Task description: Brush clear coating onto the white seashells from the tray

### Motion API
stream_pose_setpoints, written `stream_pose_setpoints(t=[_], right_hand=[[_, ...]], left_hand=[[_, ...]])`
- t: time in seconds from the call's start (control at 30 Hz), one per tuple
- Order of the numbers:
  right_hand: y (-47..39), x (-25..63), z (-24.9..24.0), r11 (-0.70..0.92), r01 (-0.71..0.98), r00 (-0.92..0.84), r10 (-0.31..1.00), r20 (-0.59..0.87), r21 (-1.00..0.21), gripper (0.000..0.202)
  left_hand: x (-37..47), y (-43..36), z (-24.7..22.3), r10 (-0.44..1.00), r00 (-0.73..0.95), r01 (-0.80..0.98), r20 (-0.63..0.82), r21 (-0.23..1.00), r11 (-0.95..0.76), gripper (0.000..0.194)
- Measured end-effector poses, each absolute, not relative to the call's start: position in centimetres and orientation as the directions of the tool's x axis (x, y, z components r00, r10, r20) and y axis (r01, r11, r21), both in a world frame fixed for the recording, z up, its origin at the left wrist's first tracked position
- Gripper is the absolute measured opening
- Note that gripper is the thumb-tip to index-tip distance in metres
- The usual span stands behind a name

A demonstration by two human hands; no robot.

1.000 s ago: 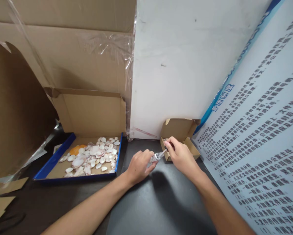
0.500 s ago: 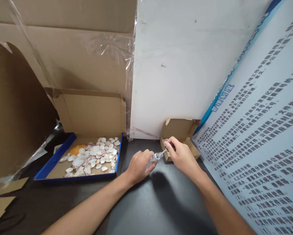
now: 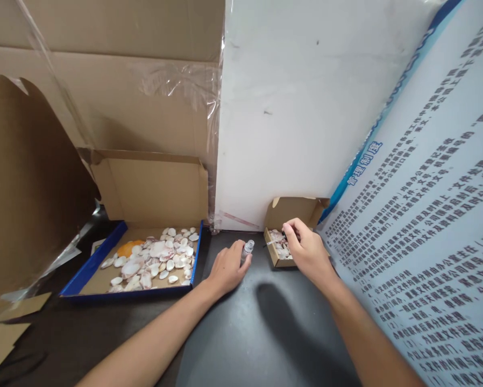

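Note:
My left hand (image 3: 226, 269) is closed around a small clear bottle (image 3: 248, 249), its open mouth tilted up above the dark table mat. In my right hand (image 3: 306, 251) a thin, pale applicator (image 3: 272, 242) with a dark end is pinched between thumb and fingers. Its tip points left, over the near left part of a small cardboard box (image 3: 282, 263). Pieces of shell (image 3: 281, 249) lie in that box, and my right hand covers its right part.
To the left, a blue-edged cardboard box (image 3: 130, 294) with a raised lid holds many white seashells (image 3: 161, 250) and an orange one (image 3: 127, 249). Behind stand a large taped carton (image 3: 153, 113) and a white panel (image 3: 274, 107). A printed poster (image 3: 419, 215) slants along the right.
The applicator has come away from the bottle's mouth, and my right hand has moved right, over the small box. My left hand with the bottle has shifted slightly left, the bottle now more upright.

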State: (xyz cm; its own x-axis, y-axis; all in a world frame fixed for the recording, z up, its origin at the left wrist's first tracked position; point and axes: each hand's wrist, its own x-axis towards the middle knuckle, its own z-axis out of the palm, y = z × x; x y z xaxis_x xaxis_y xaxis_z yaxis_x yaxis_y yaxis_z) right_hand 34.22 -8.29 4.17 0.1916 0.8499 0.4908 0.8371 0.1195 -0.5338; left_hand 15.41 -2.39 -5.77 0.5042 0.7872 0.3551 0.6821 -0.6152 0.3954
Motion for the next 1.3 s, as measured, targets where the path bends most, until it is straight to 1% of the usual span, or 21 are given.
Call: stream_pose_setpoints(t=[0.1,0.17,0.33,0.53,0.67,0.77,0.87,0.97,1.07,1.1,1.17,1.23,1.3], right_hand=[[-8.4,34.1,4.2,0.139,0.823,0.203,0.834,0.513,-0.551,0.029],[-8.5,34.0,4.2,0.159,0.811,0.202,0.828,0.523,-0.564,0.031],[-8.7,33.6,4.3,0.225,0.778,0.168,0.826,0.539,-0.587,0.040],[-8.9,33.2,4.1,0.237,0.729,0.196,0.827,0.527,-0.643,0.040],[-8.8,33.0,3.4,0.251,0.667,0.195,0.850,0.489,-0.701,0.041],[-8.3,32.8,2.1,0.255,0.568,0.217,0.871,0.441,-0.782,0.041],[-8.1,32.5,0.3,0.251,0.374,0.248,0.901,0.357,-0.893,0.040],[-8.6,31.7,-2.0,0.222,0.226,0.284,0.916,0.282,-0.948,0.036],[-9.8,30.6,-4.2,0.187,0.168,0.289,0.929,0.230,-0.968,0.033],[-10.3,30.2,-4.8,0.176,0.142,0.288,0.934,0.211,-0.974,0.033],[-11.2,29.5,-5.7,0.152,0.109,0.281,0.943,0.177,-0.982,0.032],[-11.9,29.0,-6.0,0.150,0.106,0.266,0.948,0.174,-0.983,0.030],[-12.5,28.8,-6.1,0.153,0.130,0.257,0.949,0.182,-0.980,0.028]], left_hand=[[15.7,-1.4,-6.1,0.839,0.445,0.699,0.312,0.465,-0.543,0.014],[15.9,-0.7,-6.3,0.861,0.415,0.713,0.294,0.482,-0.509,0.015],[16.3,0.4,-6.6,0.886,0.372,0.748,0.277,0.477,-0.463,0.019],[16.3,0.6,-6.7,0.902,0.352,0.777,0.249,0.460,-0.430,0.022],[16.3,0.5,-6.5,0.912,0.342,0.786,0.228,0.463,-0.410,0.024],[16.1,0.0,-5.9,0.919,0.333,0.786,0.212,0.476,-0.394,0.026],[15.4,-1.4,-5.4,0.925,0.322,0.779,0.203,0.498,-0.381,0.026],[13.9,-3.6,-5.3,0.923,0.331,0.750,0.195,0.540,-0.383,0.025],[12.1,-5.5,-6.0,0.895,0.395,0.489,0.208,0.777,-0.397,0.022],[11.5,-5.9,-6.2,0.894,0.404,0.399,0.192,0.843,-0.361,0.020],[10.7,-6.3,-6.6,0.901,0.428,0.219,0.072,0.959,-0.180,0.019],[10.1,-6.4,-6.7,0.876,0.480,0.043,-0.037,0.999,0.018,0.021],[9.8,-6.4,-6.5,0.843,0.531,-0.083,-0.091,0.984,0.158,0.023]])
